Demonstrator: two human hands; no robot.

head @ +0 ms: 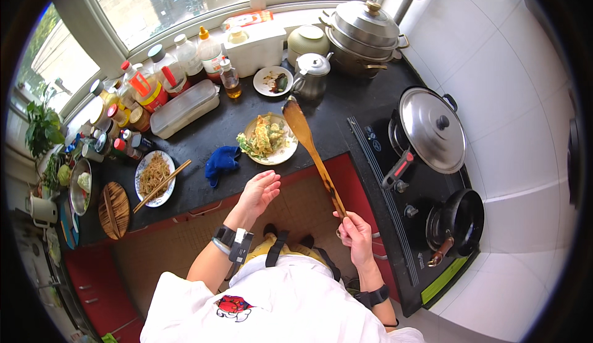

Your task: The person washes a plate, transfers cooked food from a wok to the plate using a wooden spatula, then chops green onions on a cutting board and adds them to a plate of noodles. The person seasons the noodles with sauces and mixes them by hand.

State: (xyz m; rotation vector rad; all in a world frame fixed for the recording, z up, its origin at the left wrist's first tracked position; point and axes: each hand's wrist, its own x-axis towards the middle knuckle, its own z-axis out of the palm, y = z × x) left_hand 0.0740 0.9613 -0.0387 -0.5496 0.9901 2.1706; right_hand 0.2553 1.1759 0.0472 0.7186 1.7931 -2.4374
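Note:
My right hand [356, 237] grips the handle of a wooden spatula [305, 134] with a darkened tip. The blade points away from me, over the counter and just right of a plate [282, 156] of fried, battered greens [264, 135]. Nothing is in my left hand [257, 195], which hovers palm inward before the counter's front edge, its fingers loosely extended. A crumpled blue cloth [221, 163] lies beyond that hand, touching or almost touching the plate. Farther left, chopsticks [167, 183] rest across a patterned plate of noodles [155, 171].
At right, a lidded pan [433, 130] and a small wok [458, 225] sit on the gas stove [403, 204]. A steamer pot [363, 37], a metal kettle [312, 74], a small plate [260, 83] and a plastic container [185, 109] line the back. Several bottles crowd the window side. A wooden lid [121, 208] lies left.

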